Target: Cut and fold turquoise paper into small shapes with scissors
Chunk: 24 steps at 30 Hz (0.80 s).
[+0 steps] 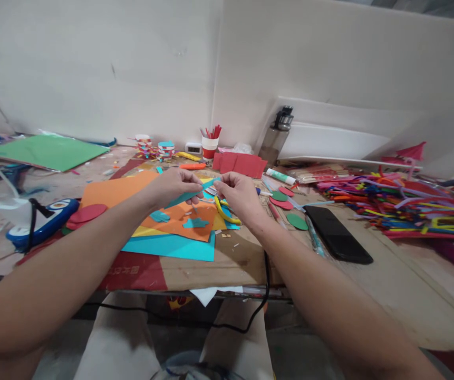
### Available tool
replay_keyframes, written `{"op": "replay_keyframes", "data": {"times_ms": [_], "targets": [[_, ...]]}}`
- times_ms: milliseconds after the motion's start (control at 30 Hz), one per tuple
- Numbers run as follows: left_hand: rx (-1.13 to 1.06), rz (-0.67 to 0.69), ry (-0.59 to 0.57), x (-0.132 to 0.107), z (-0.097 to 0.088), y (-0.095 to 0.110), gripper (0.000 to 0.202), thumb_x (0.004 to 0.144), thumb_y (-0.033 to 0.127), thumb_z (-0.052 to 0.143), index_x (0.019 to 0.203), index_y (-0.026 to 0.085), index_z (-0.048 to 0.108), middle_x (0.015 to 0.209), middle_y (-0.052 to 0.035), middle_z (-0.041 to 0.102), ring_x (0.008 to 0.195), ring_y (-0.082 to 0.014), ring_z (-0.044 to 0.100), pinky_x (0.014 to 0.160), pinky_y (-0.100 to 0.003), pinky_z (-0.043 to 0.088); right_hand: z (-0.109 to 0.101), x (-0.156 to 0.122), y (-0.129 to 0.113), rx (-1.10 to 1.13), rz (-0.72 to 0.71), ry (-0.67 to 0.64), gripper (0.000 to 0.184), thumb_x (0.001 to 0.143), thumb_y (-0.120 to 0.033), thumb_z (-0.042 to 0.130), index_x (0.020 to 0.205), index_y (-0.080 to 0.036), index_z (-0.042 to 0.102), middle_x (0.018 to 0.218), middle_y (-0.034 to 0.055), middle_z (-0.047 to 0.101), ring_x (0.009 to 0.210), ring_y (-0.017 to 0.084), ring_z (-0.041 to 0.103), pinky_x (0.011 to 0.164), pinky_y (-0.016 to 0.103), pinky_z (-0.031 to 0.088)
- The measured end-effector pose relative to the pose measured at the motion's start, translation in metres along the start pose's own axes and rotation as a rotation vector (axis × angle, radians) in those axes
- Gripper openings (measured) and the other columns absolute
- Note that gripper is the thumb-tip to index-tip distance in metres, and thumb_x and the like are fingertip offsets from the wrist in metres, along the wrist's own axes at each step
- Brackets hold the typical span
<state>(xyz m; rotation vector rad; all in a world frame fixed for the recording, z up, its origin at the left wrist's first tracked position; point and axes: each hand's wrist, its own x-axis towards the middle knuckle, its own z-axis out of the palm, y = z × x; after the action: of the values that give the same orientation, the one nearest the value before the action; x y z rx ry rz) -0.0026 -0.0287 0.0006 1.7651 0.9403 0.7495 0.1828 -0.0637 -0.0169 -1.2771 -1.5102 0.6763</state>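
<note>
Between my two hands a narrow strip of blue paper point(206, 184) is held above the table. My left hand point(179, 186) pinches its left part, and my right hand point(238, 192) pinches the right end with thumb and fingertips. Beneath them lie orange paper point(112, 191) and a blue sheet point(171, 248), overlapping. Cut-out blue paper shapes point(195, 222) rest on the orange paper. A bent yellow strip point(225, 214) lies just under my right hand.
Right of my hands are green and red paper circles point(297, 221), a glue stick point(281, 176), a black phone point(337, 233) and a heap of pipe cleaners point(404, 203). A bottle point(276, 137) leans at the back. Left is a blue power strip point(42, 224). A black cable point(267, 279) hangs over the front edge.
</note>
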Motion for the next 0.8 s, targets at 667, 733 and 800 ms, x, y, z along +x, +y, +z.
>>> {"op": "replay_keyframes", "data": {"times_ms": [667, 733, 800], "targets": [[-0.277, -0.159, 0.173, 0.013, -0.015, -0.016, 0.025, 0.064, 0.033, 0.078, 0.07, 0.011, 0.069, 0.068, -0.0093, 0.072, 0.061, -0.0156, 0.067, 0.063, -0.027, 0.054, -0.01, -0.006, -0.015, -0.83, 0.047, -0.402, 0.022, 0.087, -0.031, 0.06, 0.097, -0.015, 0.072, 0.096, 0.0099, 0.072, 0.085, 0.018, 0.064, 0.071, 0.026, 0.044], [-0.311, -0.182, 0.187, 0.013, -0.014, -0.015, 0.022, 0.065, 0.03, 0.077, 0.069, 0.011, 0.068, 0.066, -0.009, 0.071, 0.059, -0.0148, 0.066, 0.061, -0.026, 0.053, -0.012, -0.009, -0.014, -1.075, -0.033, -0.32, 0.031, 0.092, -0.032, 0.054, 0.11, -0.01, 0.067, 0.11, 0.0183, 0.069, 0.103, 0.027, 0.063, 0.085, 0.033, 0.045], [-0.338, -0.196, 0.206, 0.014, -0.013, -0.014, 0.019, 0.066, 0.027, 0.076, 0.069, 0.011, 0.068, 0.065, -0.0085, 0.071, 0.059, -0.0144, 0.066, 0.059, -0.025, 0.053, -0.013, -0.011, -0.012, -1.271, -0.023, -0.322, 0.04, 0.093, -0.032, 0.052, 0.122, -0.005, 0.06, 0.12, 0.0266, 0.062, 0.114, 0.035, 0.059, 0.091, 0.041, 0.045]]}}
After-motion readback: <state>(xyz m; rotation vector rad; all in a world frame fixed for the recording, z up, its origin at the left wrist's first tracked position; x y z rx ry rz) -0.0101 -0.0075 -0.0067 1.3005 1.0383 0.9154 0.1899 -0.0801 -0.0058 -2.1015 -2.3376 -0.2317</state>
